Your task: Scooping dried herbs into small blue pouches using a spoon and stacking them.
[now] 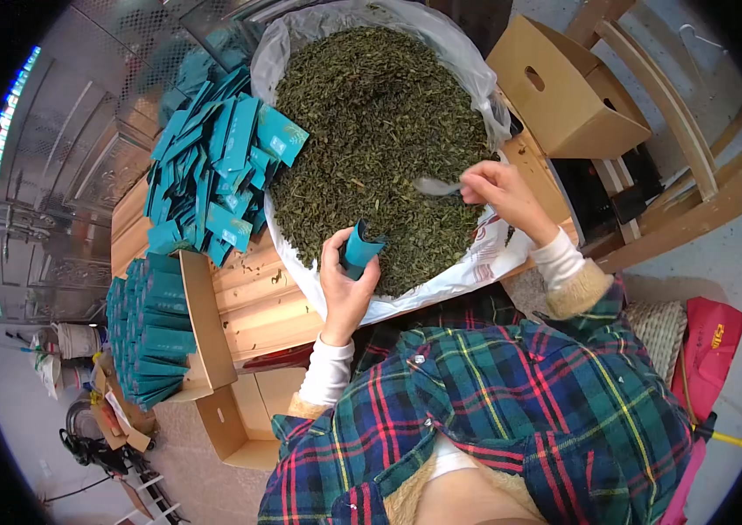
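Note:
My left hand [348, 282] is closed around a teal packet [363, 252], its mouth gaping upward, at the near edge of a big heap of dried tea leaves [377, 144]. Between the fingertips of my right hand [499, 190] is the handle of a clear plastic spoon [436, 186]. Its bowl is just over the leaves, right of the packet; whether it touches them I cannot tell. The heap lies in a large white plastic bag [476, 262] with its sides rolled down. Left of it, flat teal packets [233, 144] are piled loosely, some reaching over the leaves.
On the slatted wooden table [272, 315] a cardboard box [210, 328] holds rows of filled-looking teal packets [157, 315]. Another cardboard box [246, 420] sits lower, near my left elbow. At the far right are a cardboard box [554, 92], a wooden frame [659, 98] and a pink bag [708, 348].

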The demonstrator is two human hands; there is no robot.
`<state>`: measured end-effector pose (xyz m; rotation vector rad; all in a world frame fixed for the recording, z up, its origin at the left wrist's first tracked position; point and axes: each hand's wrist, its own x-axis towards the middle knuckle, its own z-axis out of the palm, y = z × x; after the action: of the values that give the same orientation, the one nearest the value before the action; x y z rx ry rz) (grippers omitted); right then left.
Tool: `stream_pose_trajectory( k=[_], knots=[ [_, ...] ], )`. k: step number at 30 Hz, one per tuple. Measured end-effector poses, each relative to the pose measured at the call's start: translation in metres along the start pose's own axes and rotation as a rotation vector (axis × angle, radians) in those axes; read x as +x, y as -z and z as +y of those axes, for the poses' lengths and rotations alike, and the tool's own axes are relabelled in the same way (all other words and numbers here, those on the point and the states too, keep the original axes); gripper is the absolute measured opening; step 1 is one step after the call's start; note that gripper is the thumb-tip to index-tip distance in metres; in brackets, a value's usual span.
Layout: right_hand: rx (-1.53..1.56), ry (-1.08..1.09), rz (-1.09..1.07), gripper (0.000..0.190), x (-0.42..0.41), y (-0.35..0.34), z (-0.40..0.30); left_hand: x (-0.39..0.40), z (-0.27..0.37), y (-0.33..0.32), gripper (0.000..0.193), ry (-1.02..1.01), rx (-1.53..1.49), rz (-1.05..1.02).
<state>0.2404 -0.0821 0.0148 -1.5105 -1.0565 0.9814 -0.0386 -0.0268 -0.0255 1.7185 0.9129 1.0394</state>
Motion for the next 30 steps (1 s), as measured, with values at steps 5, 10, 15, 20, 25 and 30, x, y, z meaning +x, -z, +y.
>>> stream_pose_trajectory(
  k=[5, 10, 15, 20, 25, 30],
  knots=[
    [-0.216, 0.15, 0.052, 0.022, 0.038, -0.02, -0.004, 0.005, 0.011, -0.004, 0.06, 0.05, -0.25, -0.003],
    [-0.407, 0.439, 0.1, 0.02, 0.052, -0.035, -0.01, 0.01, -0.002, 0.006, 0.066, -0.005, -0.112, -0.071],
    [-0.456, 0.591, 0.123, 0.017, 0.048, -0.039, -0.008, 0.014, 0.01, 0.008, 0.066, 0.075, -0.297, -0.138],
    [-0.406, 0.539, 0.111, 0.015, 0.031, -0.024, -0.014, 0.021, 0.012, 0.01, 0.064, 0.078, -0.343, -0.159],
    [0.101, 0.312, -0.061, 0.015, 0.012, -0.012, -0.026, 0.024, 0.005, 0.013, 0.063, 0.011, -0.179, -0.131],
    [0.063, 0.285, -0.181, 0.013, -0.002, -0.004, -0.047, 0.026, 0.007, 0.015, 0.063, -0.017, -0.017, -0.115]
  ],
)
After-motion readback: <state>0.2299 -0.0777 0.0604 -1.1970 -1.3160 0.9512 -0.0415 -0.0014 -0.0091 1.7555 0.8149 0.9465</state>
